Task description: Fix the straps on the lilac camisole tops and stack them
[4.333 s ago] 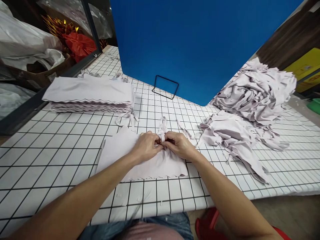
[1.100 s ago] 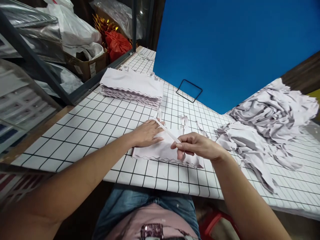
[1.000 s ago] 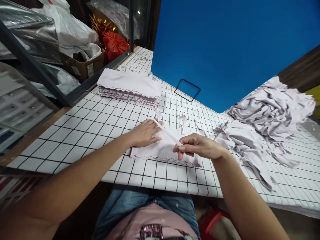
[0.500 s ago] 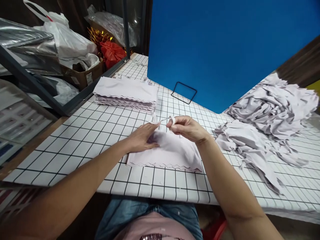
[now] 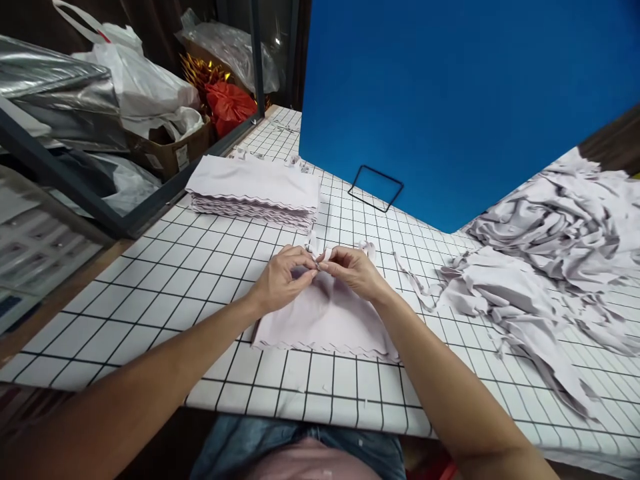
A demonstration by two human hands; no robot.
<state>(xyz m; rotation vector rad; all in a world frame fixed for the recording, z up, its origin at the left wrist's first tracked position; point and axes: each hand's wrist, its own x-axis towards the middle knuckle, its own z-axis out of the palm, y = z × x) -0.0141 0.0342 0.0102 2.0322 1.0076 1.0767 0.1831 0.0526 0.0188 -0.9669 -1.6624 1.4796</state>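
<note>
A pale lilac fabric piece (image 5: 325,320) with a wavy lower edge lies flat on the table in front of me. At its upper edge my left hand (image 5: 286,279) and my right hand (image 5: 354,272) meet, both closed in a pinch. Between the fingertips is a narrow pale fabric strap (image 5: 328,254); its exact hold is partly hidden by the fingers. Another strap loop (image 5: 313,240) stands up just beyond my left fingers, and a further one (image 5: 367,249) lies behind my right hand.
Behind my left hand sits a neat stack of matching fabric pieces (image 5: 253,180). Loose fabric pieces (image 5: 510,287) and a large heap (image 5: 555,220) fill the right side. A blue panel (image 5: 425,100) borders the gridded table (image 5: 200,267); bags and a cardboard box (image 5: 175,153) stand left behind a metal frame.
My right hand has moved slightly down toward the left. My left hand has lifted from lying flat on the fabric and closed into a pinch against the right fingertips.
</note>
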